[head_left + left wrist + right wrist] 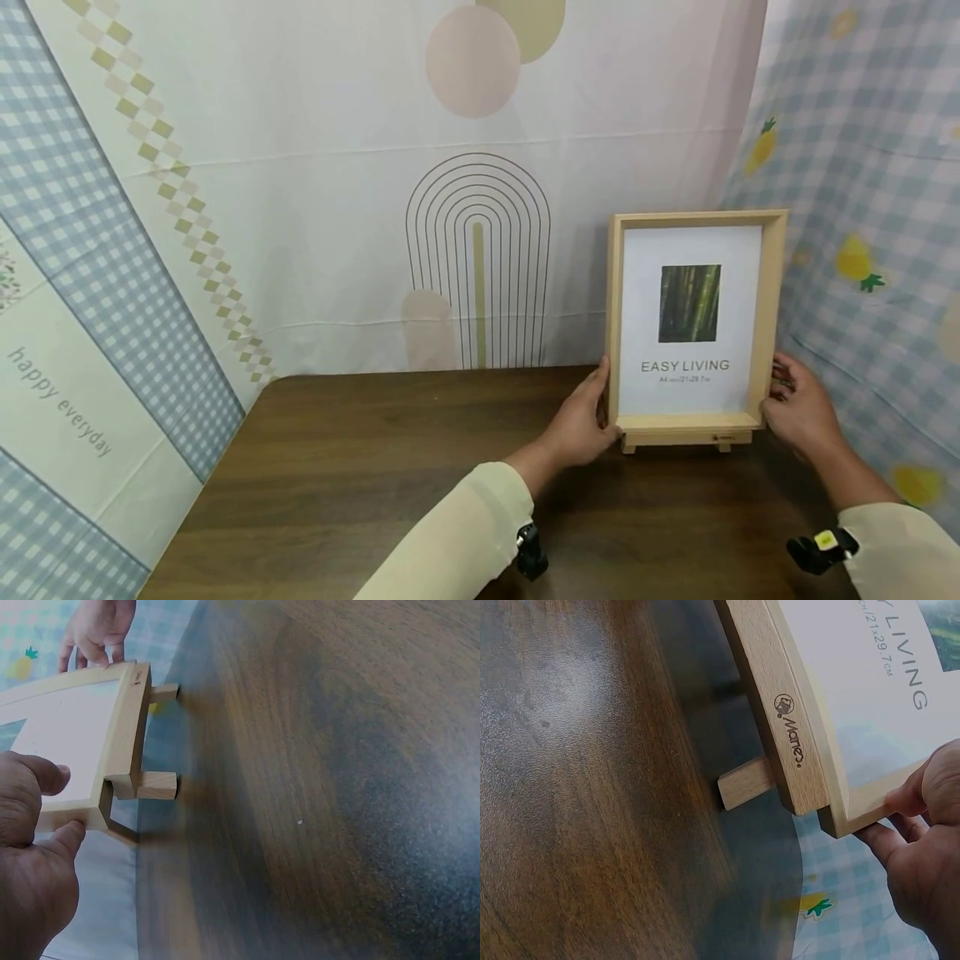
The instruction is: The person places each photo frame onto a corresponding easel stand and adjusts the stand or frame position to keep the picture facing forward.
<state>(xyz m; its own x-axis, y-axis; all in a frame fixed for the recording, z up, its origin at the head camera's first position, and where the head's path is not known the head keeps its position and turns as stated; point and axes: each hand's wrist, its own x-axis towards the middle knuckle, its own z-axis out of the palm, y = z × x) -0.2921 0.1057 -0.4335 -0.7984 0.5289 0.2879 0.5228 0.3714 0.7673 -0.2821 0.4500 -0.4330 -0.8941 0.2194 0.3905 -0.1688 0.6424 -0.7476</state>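
Observation:
A light wooden picture frame [692, 320] stands upright on a small wooden easel [682, 437] at the table's right side. Behind its pane is a white insert with a bamboo picture [689, 303] and the printed words "EASY LIVING". My left hand [576, 423] grips the frame's lower left side, thumb by the bottom corner. Opposite it, my right hand [806, 408] pinches the lower right side, with the thumb on the front rim [870, 817] and other fingers tucked behind. Two short easel feet [157, 785] jut out below the ledge, which bears a printed logo [787, 724].
The dark wooden table [337, 483] spreads to the left and in front. A white patterned cloth [337, 250] hangs behind it. Checked cloth with pineapples [855, 258] hangs close by the right hand, and another checked cloth [112, 208] at the left.

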